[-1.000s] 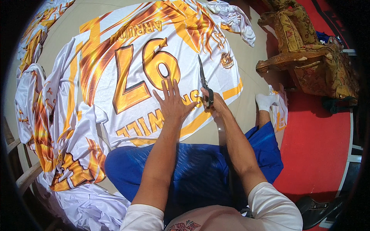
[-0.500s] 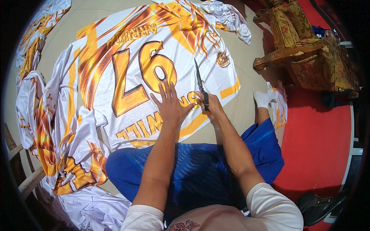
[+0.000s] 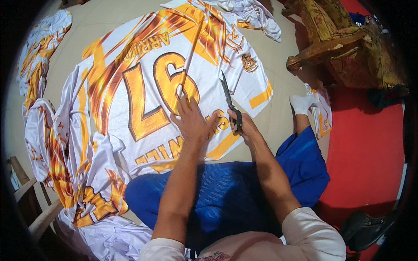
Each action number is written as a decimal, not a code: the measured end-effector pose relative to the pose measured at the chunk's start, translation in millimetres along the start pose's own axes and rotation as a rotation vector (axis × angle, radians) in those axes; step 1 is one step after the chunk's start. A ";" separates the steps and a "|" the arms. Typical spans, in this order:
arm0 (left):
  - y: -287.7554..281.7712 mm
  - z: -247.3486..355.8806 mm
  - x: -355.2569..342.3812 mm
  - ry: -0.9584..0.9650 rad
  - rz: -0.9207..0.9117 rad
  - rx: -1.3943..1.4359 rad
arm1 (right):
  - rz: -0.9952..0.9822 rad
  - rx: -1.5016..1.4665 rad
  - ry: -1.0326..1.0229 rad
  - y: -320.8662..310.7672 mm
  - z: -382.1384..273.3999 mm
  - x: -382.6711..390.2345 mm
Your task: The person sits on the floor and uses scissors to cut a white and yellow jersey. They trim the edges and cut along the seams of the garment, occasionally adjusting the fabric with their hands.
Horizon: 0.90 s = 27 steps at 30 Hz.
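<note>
White cloth looks soft, light, slippery: best pinched at its edge. Left hand, thumb wide, touches it; right hand holds scissors.

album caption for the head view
Left hand on white and orange printed cloth, right hand holding dark scissors.

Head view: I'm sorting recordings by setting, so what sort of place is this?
Perhaps a living room, judging by the carved, floral-upholstered seat, the red carpet and the tiled floor, where a printed jersey lies spread.
</note>
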<state>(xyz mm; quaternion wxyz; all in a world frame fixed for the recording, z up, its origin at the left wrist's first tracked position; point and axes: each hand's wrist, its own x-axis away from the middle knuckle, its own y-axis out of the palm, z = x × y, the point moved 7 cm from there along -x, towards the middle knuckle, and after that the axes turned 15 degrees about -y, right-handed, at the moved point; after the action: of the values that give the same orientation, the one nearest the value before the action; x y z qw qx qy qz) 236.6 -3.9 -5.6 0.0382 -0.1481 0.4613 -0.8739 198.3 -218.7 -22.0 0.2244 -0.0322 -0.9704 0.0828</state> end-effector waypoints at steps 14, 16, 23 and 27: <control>-20.2 -52.0 -116.5 0.167 0.126 -0.313 | -0.025 0.097 -0.057 7.9 2.2 -25.6; -21.5 -52.6 -115.0 0.157 0.146 -0.335 | -0.012 0.076 -0.038 12.4 -2.3 -23.1; -30.6 -60.8 -103.8 0.085 0.161 -0.307 | 0.002 0.084 -0.043 9.6 5.9 12.8; -35.4 -65.3 -98.6 0.035 0.147 -0.314 | -0.011 0.066 -0.030 11.9 10.3 22.4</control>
<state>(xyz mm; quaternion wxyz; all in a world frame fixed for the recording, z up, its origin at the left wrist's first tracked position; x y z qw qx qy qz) 313.8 88.3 -33.3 0.0705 -0.1028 0.6025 -0.7883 174.0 -206.3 -23.5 0.2112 -0.0184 -0.9706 0.1140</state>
